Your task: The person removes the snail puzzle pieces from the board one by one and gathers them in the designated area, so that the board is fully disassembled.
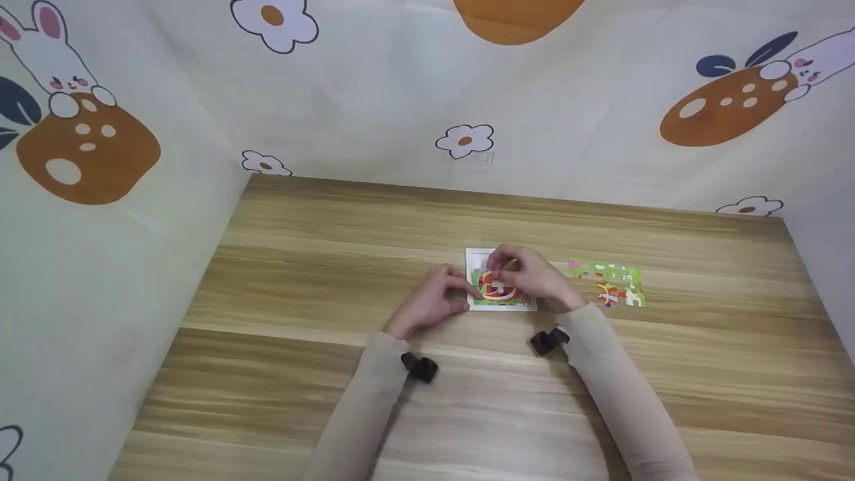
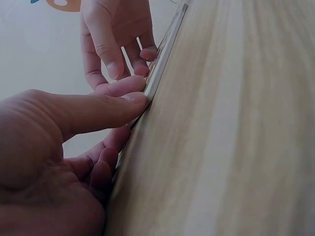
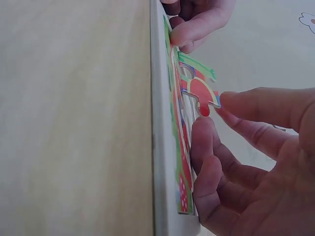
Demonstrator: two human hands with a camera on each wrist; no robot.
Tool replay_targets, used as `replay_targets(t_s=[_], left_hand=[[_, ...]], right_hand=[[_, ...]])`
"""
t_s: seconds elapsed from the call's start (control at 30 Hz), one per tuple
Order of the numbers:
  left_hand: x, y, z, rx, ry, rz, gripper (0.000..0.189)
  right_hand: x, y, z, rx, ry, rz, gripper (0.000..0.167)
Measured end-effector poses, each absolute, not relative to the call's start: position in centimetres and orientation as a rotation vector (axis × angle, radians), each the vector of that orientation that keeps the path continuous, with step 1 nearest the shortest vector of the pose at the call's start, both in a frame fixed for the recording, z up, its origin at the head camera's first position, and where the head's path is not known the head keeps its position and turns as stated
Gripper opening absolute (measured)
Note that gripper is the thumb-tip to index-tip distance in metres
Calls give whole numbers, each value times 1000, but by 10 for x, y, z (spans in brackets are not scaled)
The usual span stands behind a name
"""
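A small jigsaw puzzle board (image 1: 501,308) with a white border lies on the wooden table, its picture partly filled in red, green and blue. My left hand (image 1: 433,298) steadies its left side, thumb (image 2: 110,110) against the edge and a fingertip on the picture. Over the board, my right hand (image 1: 536,275) pinches a red and green puzzle piece (image 3: 201,91) by thumb and finger. In the right wrist view the piece stands tilted up from the board's surface; whether its far edge touches is unclear. My right hand's other fingers rest by the board.
Several loose puzzle pieces (image 1: 609,270) in green, white and red lie to the right of the board. The table (image 1: 320,267) meets a cloth backdrop (image 1: 374,87) with printed flowers and rabbits at the back and left. A dark wrist mount (image 1: 551,341) sits at each sleeve.
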State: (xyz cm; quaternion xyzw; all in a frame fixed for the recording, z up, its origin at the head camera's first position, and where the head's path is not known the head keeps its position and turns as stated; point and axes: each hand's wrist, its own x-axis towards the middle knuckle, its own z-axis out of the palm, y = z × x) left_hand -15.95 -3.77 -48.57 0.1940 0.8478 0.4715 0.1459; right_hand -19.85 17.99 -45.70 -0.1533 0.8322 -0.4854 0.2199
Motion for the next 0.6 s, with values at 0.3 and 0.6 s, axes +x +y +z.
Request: replay_targets(t_s=[0.3, 0.6], left_hand=[[-160, -37, -486, 558, 2448, 1343, 22], [-159, -37, -486, 594, 2415, 1405, 21]], right_hand=[[-200, 178, -458, -403, 2304, -1380, 11], [-198, 186, -458, -475, 2327, -1401, 15]])
